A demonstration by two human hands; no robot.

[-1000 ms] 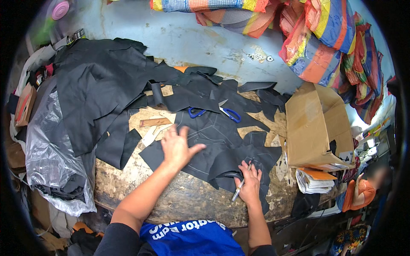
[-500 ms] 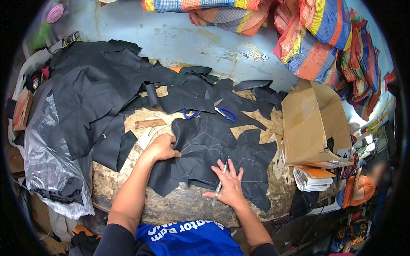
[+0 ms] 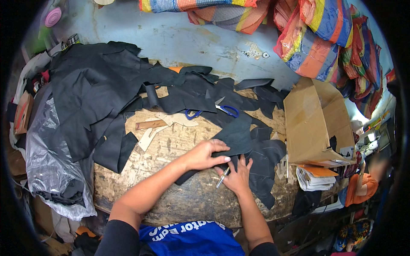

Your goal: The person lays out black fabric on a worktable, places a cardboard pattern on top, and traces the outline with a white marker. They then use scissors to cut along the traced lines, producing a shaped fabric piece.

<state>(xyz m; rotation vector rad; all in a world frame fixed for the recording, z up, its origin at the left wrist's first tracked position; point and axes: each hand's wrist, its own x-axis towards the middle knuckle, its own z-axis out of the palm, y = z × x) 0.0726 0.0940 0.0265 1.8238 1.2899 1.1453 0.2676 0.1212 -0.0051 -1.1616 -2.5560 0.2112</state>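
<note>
A black leather sheet (image 3: 261,164) with pale drawn outlines lies before me, its left part folded over to the right. On the folded flap (image 3: 237,133), my left hand (image 3: 209,154) is closed, thumb and fingers gripping its near edge. My right hand (image 3: 237,178) rests palm down just to the right, fingertips on the leather. Tucked between its thumb and palm is a slim silver pen (image 3: 222,178). Beyond the hands lie blue-handled scissors (image 3: 229,111), partly covered by a leather strip. Cream pattern pieces (image 3: 149,137) and a brown wooden strip (image 3: 150,124) lie to the left.
Black leather (image 3: 89,85) is heaped at the left beside a clear plastic bag (image 3: 55,158). A cardboard box (image 3: 305,123) stands at the right, with folded papers (image 3: 316,179) near it. Woven sacks (image 3: 316,47) hang above. Further right sits a person in orange (image 3: 359,190).
The leather's left part has been lifted and folded rightward, baring the worn tabletop. My left hand moved right with it. My right hand shifted slightly and now lies against the leather, pen still in it.
</note>
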